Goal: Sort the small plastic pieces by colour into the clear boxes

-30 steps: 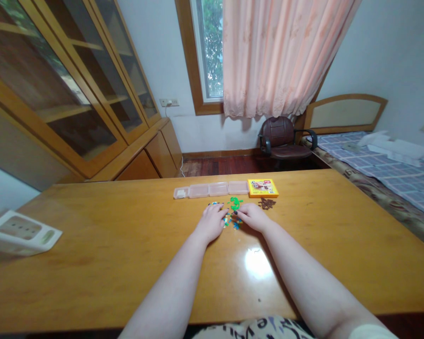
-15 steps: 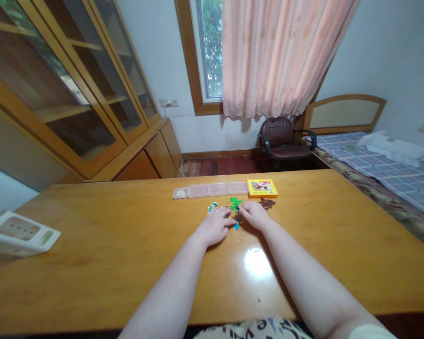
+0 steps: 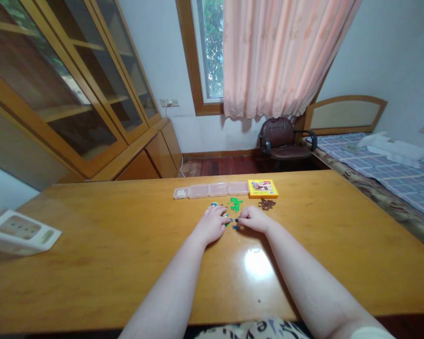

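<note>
My left hand [image 3: 211, 225] lies palm down on the table with its fingers stretched out. Its fingertips touch a mix of small yellow, white and blue pieces [image 3: 227, 215], partly hidden beneath them. My right hand [image 3: 254, 219] is just to the right, thumb and forefinger pinched close to the tabletop. Whatever sits in that pinch is too small to make out. Below its fingertips are a few blue pieces [image 3: 235, 228]. A pile of small green pieces [image 3: 235, 204] lies beyond the hands, and brown pieces [image 3: 267, 204] form another pile to the right.
Clear plastic trays [image 3: 218, 189] stand in a row at the table's far side, beside a yellow box [image 3: 263, 188] with a printed lid. On the left of the wooden table [image 3: 127, 263] is a white container [image 3: 23, 232]. A brown chair [image 3: 278, 139] stands beyond the far edge.
My right hand has come away from the green pile and moved toward me, to the blue pieces. My left hand has drawn slightly left, uncovering some mixed pieces.
</note>
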A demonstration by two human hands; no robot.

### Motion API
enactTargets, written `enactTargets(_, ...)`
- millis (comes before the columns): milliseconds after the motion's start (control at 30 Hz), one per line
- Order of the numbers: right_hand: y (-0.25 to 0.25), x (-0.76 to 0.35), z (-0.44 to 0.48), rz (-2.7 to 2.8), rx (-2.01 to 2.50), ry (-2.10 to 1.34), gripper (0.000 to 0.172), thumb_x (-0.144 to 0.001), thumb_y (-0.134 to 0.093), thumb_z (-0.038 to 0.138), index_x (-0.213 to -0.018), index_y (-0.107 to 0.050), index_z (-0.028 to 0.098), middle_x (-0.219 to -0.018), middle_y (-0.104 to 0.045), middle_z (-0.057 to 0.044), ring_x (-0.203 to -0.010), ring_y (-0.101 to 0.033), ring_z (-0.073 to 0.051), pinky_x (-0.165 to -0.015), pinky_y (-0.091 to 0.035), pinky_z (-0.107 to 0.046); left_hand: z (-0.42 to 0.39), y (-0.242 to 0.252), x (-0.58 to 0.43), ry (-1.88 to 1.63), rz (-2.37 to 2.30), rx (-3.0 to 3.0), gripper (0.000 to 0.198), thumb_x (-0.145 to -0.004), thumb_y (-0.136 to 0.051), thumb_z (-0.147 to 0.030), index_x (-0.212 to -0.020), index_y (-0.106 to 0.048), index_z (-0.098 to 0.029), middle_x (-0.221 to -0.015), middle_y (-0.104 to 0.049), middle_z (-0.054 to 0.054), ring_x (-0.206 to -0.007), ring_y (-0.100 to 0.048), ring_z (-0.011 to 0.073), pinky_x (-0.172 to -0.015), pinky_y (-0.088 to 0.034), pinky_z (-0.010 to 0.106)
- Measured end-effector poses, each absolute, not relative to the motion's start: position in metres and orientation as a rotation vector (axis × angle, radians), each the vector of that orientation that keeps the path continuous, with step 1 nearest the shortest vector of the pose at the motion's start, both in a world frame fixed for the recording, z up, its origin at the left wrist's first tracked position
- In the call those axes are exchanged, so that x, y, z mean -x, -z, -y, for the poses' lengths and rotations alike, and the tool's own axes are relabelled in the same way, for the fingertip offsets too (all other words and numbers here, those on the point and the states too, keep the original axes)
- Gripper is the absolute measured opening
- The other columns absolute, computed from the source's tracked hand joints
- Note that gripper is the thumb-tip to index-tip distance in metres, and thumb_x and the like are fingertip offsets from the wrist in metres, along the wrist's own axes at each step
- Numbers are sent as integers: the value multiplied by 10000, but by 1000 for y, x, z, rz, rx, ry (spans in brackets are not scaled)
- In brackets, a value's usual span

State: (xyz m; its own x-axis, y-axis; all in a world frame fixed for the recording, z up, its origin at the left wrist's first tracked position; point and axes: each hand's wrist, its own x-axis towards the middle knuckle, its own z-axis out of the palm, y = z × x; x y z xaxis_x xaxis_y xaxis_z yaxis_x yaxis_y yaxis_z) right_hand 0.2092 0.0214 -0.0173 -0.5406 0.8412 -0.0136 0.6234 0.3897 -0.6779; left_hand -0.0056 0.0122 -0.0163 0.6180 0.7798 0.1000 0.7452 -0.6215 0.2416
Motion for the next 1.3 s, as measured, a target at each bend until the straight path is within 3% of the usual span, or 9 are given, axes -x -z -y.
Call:
enactTargets(200, 20, -208, -22, 2363, 1264, -787, 378, -831, -497, 346, -545, -641, 145, -508, -536, 4, -511, -424, -94, -521, -265, -232, -13, 13, 6, -216, -1487, -2610, 369, -807, -524, -167, -1144, -636, -263, -1327, -514, 75, -1268, -389, 264, -1087, -240, 497)
enactTargets(400, 17, -212, -22, 2323, 1282, -884, 361, -817, -495, 318, -555, -666, 136, -482, -518, 4, -490, -424, -91, -510, -269, -224, -14, 14, 6, -247, -1580, -2598, 345, -819, -510, -170, -1128, -641, -251, -1324, -518, 80, -1257, -406, 258, -1078, -263, 483)
enactTargets(667, 18, -206, -21, 2370, 1336, -817, 383, -825, -486, 345, -519, -601, 146, -478, -501, 15, -479, -388, -88, -500, -245, -229, -13, 11, 5, -359, -1376, -2639, 312, -800, -528, -133, -1029, -690, -270, -1259, -565, 55, -1207, -443, 226, -1090, -252, 464)
enactTargets(867, 23, -206, -24, 2335, 1381, -628, 386, -878, -428, 356, -604, -608, 153, -603, -591, -20, -568, -464, -114, -534, -256, -229, -13, 10, 5, -386, -1375, -2630, 260, -793, -536, -125, -912, -727, -255, -1230, -590, 52, -1184, -467, 232, -1083, -265, 474)
enactTargets(1067, 27, -208, -28, 2300, 1431, -585, 383, -884, -426, 348, -598, -593, 156, -615, -592, -26, -591, -484, -123, -548, -262, -228, -14, 9, 7, -365, -1285, -2648, 244, -773, -558, -100, -784, -734, -267, -1199, -616, 23, -1184, -474, 223, -1079, -270, 475)
enactTargets(1300, 22, -205, -25, 2286, 1404, -559, 338, -878, -433, 298, -645, -635, 160, -658, -618, -34, -614, -485, -130, -564, -280, -229, -16, 12, 7, -335, -1283, -2640, 254, -767, -561, -92, -775, -741, -272, -1174, -624, 30, -1175, -477, 224, -1066, -299, 460)
